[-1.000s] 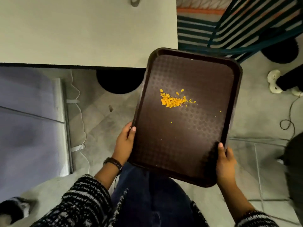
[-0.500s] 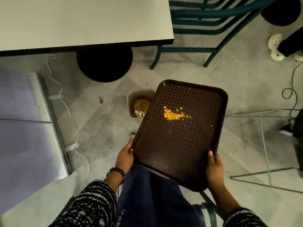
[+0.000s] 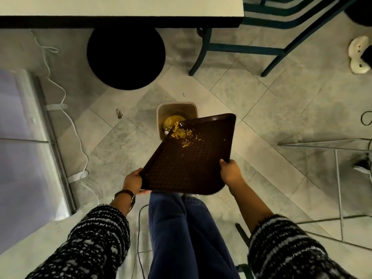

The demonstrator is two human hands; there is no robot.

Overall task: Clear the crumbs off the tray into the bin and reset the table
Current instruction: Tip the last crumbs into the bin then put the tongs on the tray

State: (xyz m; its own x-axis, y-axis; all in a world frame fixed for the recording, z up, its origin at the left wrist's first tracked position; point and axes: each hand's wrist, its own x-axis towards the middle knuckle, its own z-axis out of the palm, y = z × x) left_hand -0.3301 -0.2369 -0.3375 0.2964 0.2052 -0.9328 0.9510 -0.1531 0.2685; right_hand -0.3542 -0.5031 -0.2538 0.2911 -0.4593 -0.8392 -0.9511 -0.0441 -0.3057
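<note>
I hold a dark brown tray [image 3: 189, 164] tilted down and away from me, its far left corner over a small square bin [image 3: 161, 111] on the floor. Orange crumbs [image 3: 181, 133] have gathered at that low corner, at the tray's edge above the bin. More orange scraps lie inside the bin. My left hand [image 3: 132, 181] grips the tray's near left corner and my right hand [image 3: 230, 171] grips its near right edge. The white table [image 3: 120, 7] runs along the top of the view.
The table's round black base [image 3: 125, 57] stands beyond the bin. A teal chair [image 3: 261, 37] is at the upper right. White cables [image 3: 66, 109] trail on the tiled floor at left, beside a glass panel [image 3: 24, 137]. A wire frame [image 3: 338, 178] stands at right.
I have moved back from the table and lowered the tray toward the floor. The tray has tipped forward and left, and the crumbs have slid from its middle to the corner over the bin.
</note>
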